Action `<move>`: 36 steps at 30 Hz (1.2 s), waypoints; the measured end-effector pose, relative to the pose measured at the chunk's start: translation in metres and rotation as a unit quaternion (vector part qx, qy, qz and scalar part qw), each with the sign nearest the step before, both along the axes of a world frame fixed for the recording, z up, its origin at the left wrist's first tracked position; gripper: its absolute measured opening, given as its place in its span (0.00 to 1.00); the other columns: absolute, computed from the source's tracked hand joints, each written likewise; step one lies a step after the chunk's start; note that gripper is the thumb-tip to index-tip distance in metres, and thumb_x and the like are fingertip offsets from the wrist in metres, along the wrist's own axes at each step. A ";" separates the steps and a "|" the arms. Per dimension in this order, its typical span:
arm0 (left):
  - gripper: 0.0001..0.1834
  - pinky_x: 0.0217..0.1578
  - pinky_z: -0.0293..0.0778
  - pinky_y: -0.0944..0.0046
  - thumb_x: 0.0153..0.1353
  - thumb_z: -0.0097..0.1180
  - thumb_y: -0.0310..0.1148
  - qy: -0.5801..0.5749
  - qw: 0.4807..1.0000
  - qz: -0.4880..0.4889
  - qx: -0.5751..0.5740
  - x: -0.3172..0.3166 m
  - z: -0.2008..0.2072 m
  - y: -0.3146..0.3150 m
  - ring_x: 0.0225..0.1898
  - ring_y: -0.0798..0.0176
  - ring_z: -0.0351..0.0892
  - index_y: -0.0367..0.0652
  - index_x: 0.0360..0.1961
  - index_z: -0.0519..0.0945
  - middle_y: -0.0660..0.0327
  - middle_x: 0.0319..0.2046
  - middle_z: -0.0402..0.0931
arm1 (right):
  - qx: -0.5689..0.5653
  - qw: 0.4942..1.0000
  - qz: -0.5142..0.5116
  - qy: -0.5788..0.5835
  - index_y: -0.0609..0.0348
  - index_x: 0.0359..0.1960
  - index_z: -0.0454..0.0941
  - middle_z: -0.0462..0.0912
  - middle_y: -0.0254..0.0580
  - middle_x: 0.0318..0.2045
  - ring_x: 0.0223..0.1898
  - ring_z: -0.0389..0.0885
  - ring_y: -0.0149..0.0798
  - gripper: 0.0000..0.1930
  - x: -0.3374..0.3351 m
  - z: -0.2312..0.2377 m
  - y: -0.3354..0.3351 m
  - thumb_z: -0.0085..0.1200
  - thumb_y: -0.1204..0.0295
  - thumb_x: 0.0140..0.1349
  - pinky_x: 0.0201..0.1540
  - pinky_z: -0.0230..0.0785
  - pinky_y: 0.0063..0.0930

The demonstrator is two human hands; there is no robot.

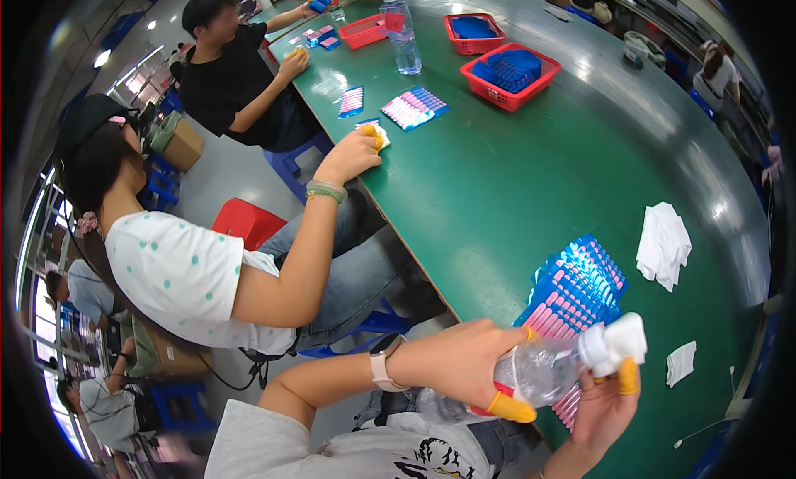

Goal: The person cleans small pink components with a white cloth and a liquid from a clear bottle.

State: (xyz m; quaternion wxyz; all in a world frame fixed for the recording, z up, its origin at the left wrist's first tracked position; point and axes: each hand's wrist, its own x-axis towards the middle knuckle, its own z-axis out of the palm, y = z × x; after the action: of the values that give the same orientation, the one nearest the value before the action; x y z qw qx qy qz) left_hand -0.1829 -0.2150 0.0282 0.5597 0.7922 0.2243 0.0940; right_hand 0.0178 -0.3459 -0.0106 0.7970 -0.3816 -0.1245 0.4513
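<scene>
The left hand (458, 359) is closed around a clear plastic bottle (539, 369) over the edge of the green tabletop (497, 180), long axis slanting, neck pointing rightward into a folded white cloth (626, 342) pinched in the right hand (607, 411).

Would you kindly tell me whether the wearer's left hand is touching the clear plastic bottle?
Touching: the head view shows the left hand wrapped over the clear plastic bottle, whose transparent side shows between thumb and fingers.
</scene>
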 end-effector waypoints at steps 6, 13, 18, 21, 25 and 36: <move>0.43 0.43 0.80 0.60 0.39 0.79 0.45 -0.255 0.925 0.267 0.086 0.011 0.018 0.064 0.41 0.54 0.85 0.34 0.52 0.70 0.48 0.39 0.83 | -0.015 0.998 -0.028 -0.048 0.72 0.62 0.62 0.72 0.65 0.57 0.56 0.76 0.56 0.23 0.018 -0.010 -0.012 0.42 0.68 0.72 0.50 0.81 0.43; 0.46 0.45 0.77 0.58 0.41 0.77 0.49 -0.183 0.838 0.436 0.271 -0.004 -0.036 0.192 0.44 0.52 0.82 0.31 0.55 0.68 0.47 0.42 0.80 | -0.062 0.989 -0.044 -0.124 0.70 0.62 0.63 0.72 0.57 0.59 0.60 0.74 0.49 0.21 0.035 -0.034 -0.071 0.40 0.68 0.73 0.57 0.76 0.38; 0.46 0.51 0.74 0.59 0.43 0.76 0.46 -0.211 0.832 0.457 0.231 -0.015 -0.046 0.212 0.49 0.56 0.80 0.35 0.58 0.65 0.50 0.48 0.78 | -0.094 0.983 -0.117 -0.106 0.71 0.62 0.62 0.71 0.56 0.60 0.62 0.71 0.51 0.21 0.045 -0.046 -0.112 0.35 0.69 0.74 0.61 0.73 0.39; 0.48 0.54 0.72 0.60 0.43 0.76 0.46 -0.242 0.873 0.379 0.190 -0.009 -0.057 0.212 0.53 0.54 0.77 0.34 0.60 0.65 0.49 0.52 0.76 | -0.110 0.982 -0.100 -0.117 0.71 0.63 0.62 0.71 0.56 0.60 0.63 0.70 0.52 0.21 0.038 -0.040 -0.113 0.34 0.69 0.74 0.64 0.70 0.40; 0.51 0.60 0.66 0.57 0.43 0.74 0.47 -0.206 0.877 0.347 0.262 -0.013 -0.061 0.192 0.60 0.47 0.70 0.29 0.63 0.62 0.42 0.58 0.69 | -0.094 0.984 -0.080 -0.129 0.70 0.63 0.61 0.70 0.56 0.60 0.63 0.69 0.52 0.21 0.027 -0.032 -0.106 0.34 0.70 0.74 0.65 0.68 0.42; 0.50 0.59 0.66 0.56 0.46 0.72 0.47 -0.178 0.903 0.339 0.196 -0.038 -0.078 0.195 0.58 0.44 0.70 0.30 0.63 0.61 0.44 0.57 0.69 | -0.064 0.985 0.017 -0.157 0.70 0.62 0.63 0.71 0.55 0.60 0.61 0.72 0.51 0.21 0.000 -0.028 -0.066 0.36 0.69 0.73 0.60 0.73 0.42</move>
State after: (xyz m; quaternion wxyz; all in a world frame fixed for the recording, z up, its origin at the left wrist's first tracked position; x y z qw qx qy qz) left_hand -0.2213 -0.0197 -0.0494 0.3585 0.7322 0.3527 0.4593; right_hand 0.0175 -0.4117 -0.0391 0.7335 -0.4956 -0.2260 0.4065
